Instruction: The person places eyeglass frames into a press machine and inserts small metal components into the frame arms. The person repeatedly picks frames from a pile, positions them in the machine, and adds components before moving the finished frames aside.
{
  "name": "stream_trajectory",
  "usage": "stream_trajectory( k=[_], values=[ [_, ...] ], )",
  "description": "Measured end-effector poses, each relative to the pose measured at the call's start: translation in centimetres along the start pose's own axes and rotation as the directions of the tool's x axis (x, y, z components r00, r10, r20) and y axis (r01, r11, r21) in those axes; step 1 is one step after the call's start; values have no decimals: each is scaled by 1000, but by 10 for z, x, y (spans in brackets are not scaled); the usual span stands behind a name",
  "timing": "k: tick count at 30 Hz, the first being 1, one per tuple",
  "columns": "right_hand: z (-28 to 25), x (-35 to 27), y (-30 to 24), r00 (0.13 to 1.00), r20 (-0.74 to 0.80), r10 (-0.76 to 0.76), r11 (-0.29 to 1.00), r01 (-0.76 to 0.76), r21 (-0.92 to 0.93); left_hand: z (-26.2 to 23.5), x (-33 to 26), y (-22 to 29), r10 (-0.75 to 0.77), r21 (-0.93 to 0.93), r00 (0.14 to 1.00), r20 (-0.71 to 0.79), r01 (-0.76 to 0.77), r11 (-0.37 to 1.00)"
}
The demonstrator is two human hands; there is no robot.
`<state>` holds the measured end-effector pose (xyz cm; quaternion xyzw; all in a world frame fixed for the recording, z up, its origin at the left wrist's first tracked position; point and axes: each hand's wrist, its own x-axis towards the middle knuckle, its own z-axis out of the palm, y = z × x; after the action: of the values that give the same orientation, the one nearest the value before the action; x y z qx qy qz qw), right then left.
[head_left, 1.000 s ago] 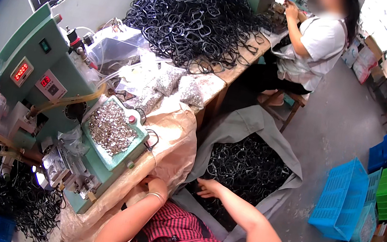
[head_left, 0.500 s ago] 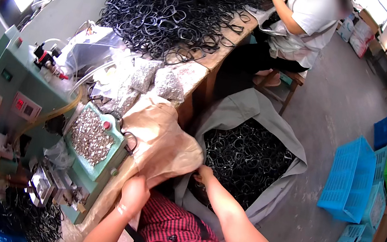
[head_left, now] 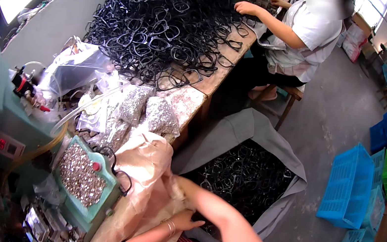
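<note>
A crumpled brown paper sheet point(head_left: 139, 163) hangs over the front edge of the workbench, close to my body. My right hand point(head_left: 179, 189) is at the sheet's right side, blurred, its fingers mostly hidden against the paper. Below it, my left hand point(head_left: 184, 220), a band round its wrist, lies at the sheet's lower part with the thumb stretched out apart from the fingers. Under my right forearm is a large grey sack point(head_left: 226, 138), its mouth spread wide, full of black eyeglass frames point(head_left: 245, 174).
A heap of dark eyeglass frames point(head_left: 143, 23) covers the bench's far end. Nearer are bags of small pieces point(head_left: 161, 116) and a green tray machine point(head_left: 89, 180) holding shiny bits. A co-worker point(head_left: 298, 41) sits beyond the sack. Blue crates point(head_left: 346, 189) stand right.
My right hand has swung left with the sheet's edge, away from the sack's rim. My left hand has moved right and down, and the sheet is folded closer. The view has shifted slightly.
</note>
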<state>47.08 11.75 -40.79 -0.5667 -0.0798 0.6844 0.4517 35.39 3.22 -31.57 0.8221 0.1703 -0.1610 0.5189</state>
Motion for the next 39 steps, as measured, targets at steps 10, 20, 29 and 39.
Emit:
stream_trajectory(
  k=[10,20,29,39],
  values=[
    [-87,16,16,957,-282,-67,976,122,183,-31,4,-54,-577,-811,779,246,492,318],
    [-198,7,-95,703,-704,104,937,167,306,-25,32,-63,-627,-948,757,184,305,91],
    [-161,88,-106,496,-702,-512,856,222,-467,-36,45,-48,-429,-974,896,117,188,127],
    [-68,-67,-109,509,-609,-608,759,150,-633,-70,151,-62,-543,-986,828,-141,-68,152]
  ],
)
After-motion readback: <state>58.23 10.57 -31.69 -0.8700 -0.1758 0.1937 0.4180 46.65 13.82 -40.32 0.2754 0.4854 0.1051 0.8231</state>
